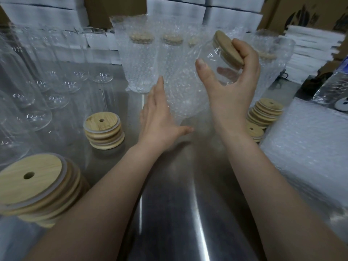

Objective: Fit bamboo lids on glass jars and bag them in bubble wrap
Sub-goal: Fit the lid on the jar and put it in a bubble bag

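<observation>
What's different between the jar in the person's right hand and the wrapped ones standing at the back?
The held jar is bare, clear glass; the wrapped jars are covered in bubble wrap. The held jar is tilted and lifted off the table in the right hand; the wrapped jars stand upright on it. Both kinds carry a bamboo lid.

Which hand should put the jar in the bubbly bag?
Right. The right hand grips the lidded glass jar close to the bubble wrap bag; the open left hand only touches the bag.
</observation>
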Demonstrator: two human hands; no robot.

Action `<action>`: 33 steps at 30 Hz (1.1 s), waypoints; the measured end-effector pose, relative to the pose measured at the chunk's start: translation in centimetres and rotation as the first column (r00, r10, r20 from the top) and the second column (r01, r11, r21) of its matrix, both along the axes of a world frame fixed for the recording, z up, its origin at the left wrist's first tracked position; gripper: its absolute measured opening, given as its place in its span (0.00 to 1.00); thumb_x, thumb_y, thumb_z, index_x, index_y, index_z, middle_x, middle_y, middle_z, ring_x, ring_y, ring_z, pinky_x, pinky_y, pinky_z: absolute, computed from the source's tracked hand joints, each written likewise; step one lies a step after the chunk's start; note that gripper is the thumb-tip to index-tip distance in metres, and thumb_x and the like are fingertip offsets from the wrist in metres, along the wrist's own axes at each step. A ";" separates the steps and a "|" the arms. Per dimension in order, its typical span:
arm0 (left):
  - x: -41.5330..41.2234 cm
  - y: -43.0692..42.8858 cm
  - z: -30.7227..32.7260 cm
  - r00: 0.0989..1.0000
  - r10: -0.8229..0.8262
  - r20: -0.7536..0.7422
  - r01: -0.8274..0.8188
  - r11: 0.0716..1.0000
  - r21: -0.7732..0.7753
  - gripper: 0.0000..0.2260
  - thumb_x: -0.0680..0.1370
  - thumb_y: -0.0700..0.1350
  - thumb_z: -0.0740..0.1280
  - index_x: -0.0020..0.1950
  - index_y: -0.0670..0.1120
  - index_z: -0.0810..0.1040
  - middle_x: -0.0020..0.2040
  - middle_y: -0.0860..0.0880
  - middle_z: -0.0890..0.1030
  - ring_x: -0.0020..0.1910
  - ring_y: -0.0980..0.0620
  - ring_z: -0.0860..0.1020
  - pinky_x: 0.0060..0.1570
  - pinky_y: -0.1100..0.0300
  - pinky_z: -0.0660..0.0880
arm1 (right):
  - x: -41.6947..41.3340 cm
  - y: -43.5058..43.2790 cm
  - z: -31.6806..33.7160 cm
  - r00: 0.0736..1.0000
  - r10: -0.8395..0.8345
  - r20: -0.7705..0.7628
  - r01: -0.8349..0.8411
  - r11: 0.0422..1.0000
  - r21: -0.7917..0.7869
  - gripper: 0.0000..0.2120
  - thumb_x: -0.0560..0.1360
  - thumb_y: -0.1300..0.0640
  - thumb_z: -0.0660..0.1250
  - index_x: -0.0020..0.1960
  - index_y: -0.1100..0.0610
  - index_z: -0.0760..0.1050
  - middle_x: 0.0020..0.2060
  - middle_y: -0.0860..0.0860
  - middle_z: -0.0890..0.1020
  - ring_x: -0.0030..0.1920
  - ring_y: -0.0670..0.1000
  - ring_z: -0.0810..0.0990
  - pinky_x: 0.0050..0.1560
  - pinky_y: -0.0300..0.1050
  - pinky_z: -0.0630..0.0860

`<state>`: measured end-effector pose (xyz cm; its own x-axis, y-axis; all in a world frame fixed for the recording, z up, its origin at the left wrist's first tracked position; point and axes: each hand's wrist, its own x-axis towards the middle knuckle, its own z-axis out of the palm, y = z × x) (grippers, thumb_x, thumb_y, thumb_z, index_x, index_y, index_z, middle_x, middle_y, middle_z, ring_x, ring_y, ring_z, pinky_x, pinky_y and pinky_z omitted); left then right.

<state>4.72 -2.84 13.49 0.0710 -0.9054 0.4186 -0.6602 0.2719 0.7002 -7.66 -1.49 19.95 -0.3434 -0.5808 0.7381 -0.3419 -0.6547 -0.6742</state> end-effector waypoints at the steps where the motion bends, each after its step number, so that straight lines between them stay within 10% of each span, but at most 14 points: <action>1: 0.1 -0.2 -0.3 1.000 -0.017 -0.020 0.017 1.000 0.018 0.62 0.60 0.54 0.82 0.80 0.51 0.42 0.79 0.47 0.55 0.78 0.48 0.55 0.75 0.46 0.59 | 0.1 0.1 0.0 1.000 0.000 -0.009 0.000 1.000 -0.003 0.30 0.69 0.50 0.77 0.66 0.60 0.71 0.60 0.53 0.71 0.61 0.51 0.74 0.58 0.51 0.77; 8: 0.0 -0.5 -0.6 0.985 -0.024 -0.170 0.016 0.998 -0.053 0.44 0.64 0.53 0.80 0.75 0.49 0.61 0.70 0.52 0.72 0.68 0.52 0.70 0.59 0.61 0.66 | 0.7 0.6 0.0 0.990 -0.007 -0.141 -0.002 0.998 -0.061 0.29 0.69 0.49 0.77 0.64 0.61 0.72 0.55 0.40 0.70 0.61 0.56 0.73 0.58 0.55 0.77; 13: -0.2 0.0 -0.2 0.977 -0.045 -0.210 0.029 0.996 -0.079 0.46 0.65 0.53 0.80 0.77 0.48 0.59 0.68 0.57 0.69 0.59 0.69 0.63 0.49 0.82 0.60 | 0.4 0.6 0.1 0.989 -0.029 -0.145 0.023 0.999 -0.039 0.30 0.69 0.50 0.78 0.65 0.62 0.72 0.58 0.53 0.72 0.61 0.51 0.72 0.61 0.49 0.74; 18: -0.3 0.4 0.3 0.965 -0.082 -0.249 0.056 0.992 -0.109 0.37 0.67 0.53 0.79 0.71 0.48 0.65 0.62 0.58 0.71 0.56 0.72 0.68 0.54 0.80 0.64 | 0.3 0.7 0.0 0.976 -0.019 -0.217 0.018 1.000 -0.010 0.31 0.69 0.51 0.78 0.66 0.61 0.72 0.60 0.59 0.72 0.55 0.28 0.66 0.60 0.27 0.65; 33: -0.9 1.3 1.0 0.859 -0.179 -0.480 0.128 0.982 -0.137 0.26 0.67 0.49 0.78 0.61 0.46 0.73 0.53 0.54 0.79 0.55 0.59 0.78 0.55 0.65 0.73 | 0.6 0.0 -0.8 0.957 0.065 -0.282 -0.030 0.991 0.127 0.30 0.67 0.49 0.79 0.64 0.56 0.73 0.57 0.54 0.70 0.54 0.36 0.71 0.58 0.24 0.65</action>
<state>3.82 -1.56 14.47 0.1528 -0.8784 0.4529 -0.1846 0.4248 0.8863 -7.06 -1.50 19.12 -0.0987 -0.6814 0.7252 -0.5013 -0.5955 -0.6278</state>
